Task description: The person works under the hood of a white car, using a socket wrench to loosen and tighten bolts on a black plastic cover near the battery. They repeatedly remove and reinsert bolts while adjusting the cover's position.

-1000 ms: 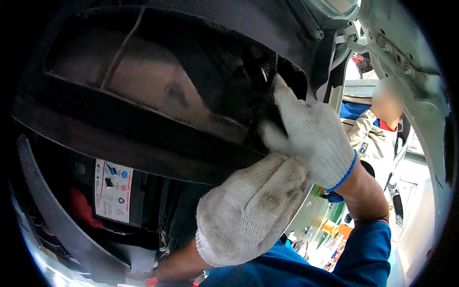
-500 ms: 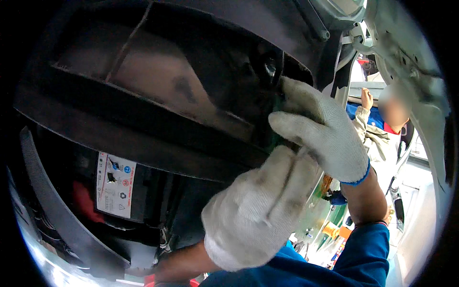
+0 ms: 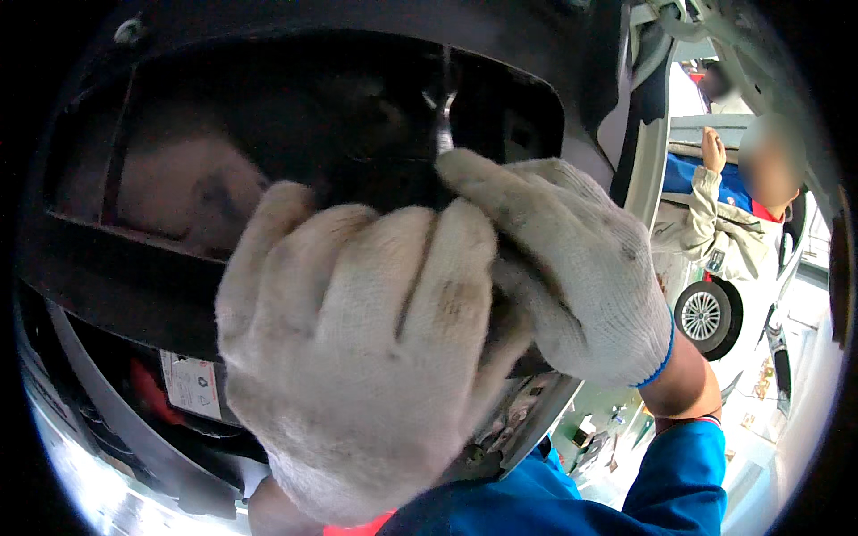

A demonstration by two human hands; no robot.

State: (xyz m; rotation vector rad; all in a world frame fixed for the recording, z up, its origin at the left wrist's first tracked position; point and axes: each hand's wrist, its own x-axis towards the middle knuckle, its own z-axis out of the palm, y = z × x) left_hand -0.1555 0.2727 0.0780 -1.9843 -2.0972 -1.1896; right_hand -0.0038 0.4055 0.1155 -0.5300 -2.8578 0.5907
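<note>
My right hand [image 3: 572,259], in a white knit glove with a blue cuff edge, is closed around the lower end of a silver wrench [image 3: 444,121]. The wrench's forked end points up inside a dark recess in a black panel [image 3: 357,62]. My left hand [image 3: 357,357], in a soiled white glove, lies in front of the recess with its back toward me. Its fingers are stretched forward and slightly apart, and nothing shows in them. The thumb side is close beside my right hand. Whatever lies beneath the left palm is hidden.
A black battery with a white label [image 3: 192,384] sits at lower left beside a curved grey trim edge [image 3: 134,420]. Pale car bodywork [image 3: 666,116] runs along the right. Beyond it are a person in a beige jacket [image 3: 702,223] and a car wheel [image 3: 706,317].
My left hand has moved left and up, its fingers spreading across the recess. My right hand has shifted slightly, and the wrench now shows clearly above it. The view has shifted too.
</note>
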